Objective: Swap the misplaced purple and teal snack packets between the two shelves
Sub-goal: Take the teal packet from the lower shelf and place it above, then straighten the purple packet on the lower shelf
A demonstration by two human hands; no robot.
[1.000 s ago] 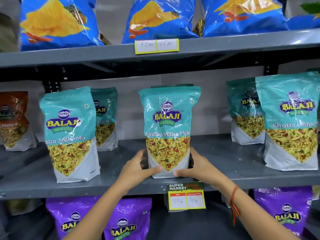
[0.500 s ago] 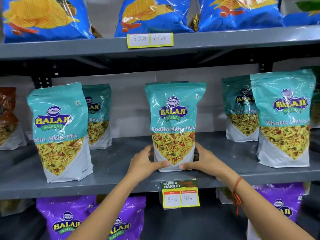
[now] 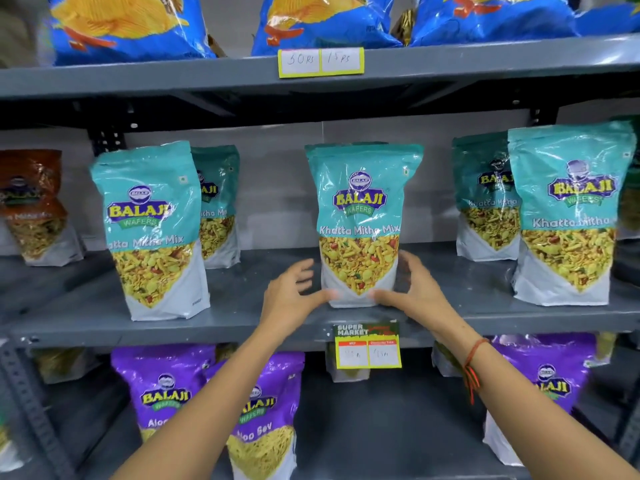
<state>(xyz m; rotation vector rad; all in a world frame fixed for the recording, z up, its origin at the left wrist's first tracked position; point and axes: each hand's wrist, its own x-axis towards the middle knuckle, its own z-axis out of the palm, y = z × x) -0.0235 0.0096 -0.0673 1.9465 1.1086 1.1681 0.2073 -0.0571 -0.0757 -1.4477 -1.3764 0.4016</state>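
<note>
A teal snack packet stands upright in the middle of the middle shelf, set back from its front edge. My left hand is at its lower left, with the thumb tip touching the base and the fingers spread away from the side. At its lower right, my right hand has its thumb on the front of the base and its fingers curled just off the side. Purple packets stand on the shelf below, partly hidden by my forearms.
More teal packets stand left and right on the middle shelf, others behind them. A brown packet is at the far left. Blue chip bags fill the top shelf. A price tag hangs below the centre packet.
The centre teal packet has moved back from the shelf's front edge. Both hands have loosened, their fingers spreading off the packet's sides.
</note>
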